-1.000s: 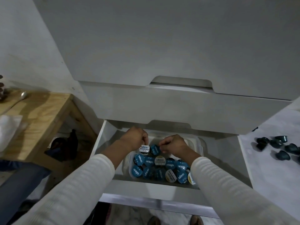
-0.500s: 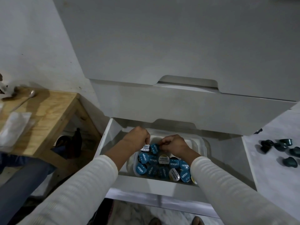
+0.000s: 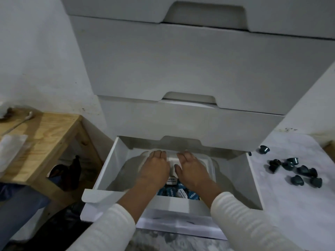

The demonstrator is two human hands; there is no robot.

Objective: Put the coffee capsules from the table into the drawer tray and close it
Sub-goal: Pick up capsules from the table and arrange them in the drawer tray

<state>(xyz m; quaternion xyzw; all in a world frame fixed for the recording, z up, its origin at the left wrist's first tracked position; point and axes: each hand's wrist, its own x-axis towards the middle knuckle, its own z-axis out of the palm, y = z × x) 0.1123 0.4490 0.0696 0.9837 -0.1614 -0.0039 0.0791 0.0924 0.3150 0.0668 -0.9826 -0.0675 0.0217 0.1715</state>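
Wood comes first at the far left: a wooden side table [image 3: 45, 134] with a spoon [image 3: 21, 120] near its back edge and a pale cloth [image 3: 10, 149] at its left edge. Next we see the open drawer [image 3: 108, 169] at the bottom of a white cabinet [image 3: 181, 69], with a white tray [image 3: 211, 163] inside. Our left hand [image 3: 155, 169] lies flat, fingers straight and together, over the tray's back left part. Just beside it our right hand [image 3: 192, 169] lies the same way, fingers extended, thumb angled inward. Below the wrists, blue-lidded capsules [image 3: 181, 192] crowd the tray's front edge. Further right, on the white surface [image 3: 290, 205], we see dark capsules [image 3: 297, 171] clustered near its right edge, one lone capsule [image 3: 264, 149] sitting nearer the back.
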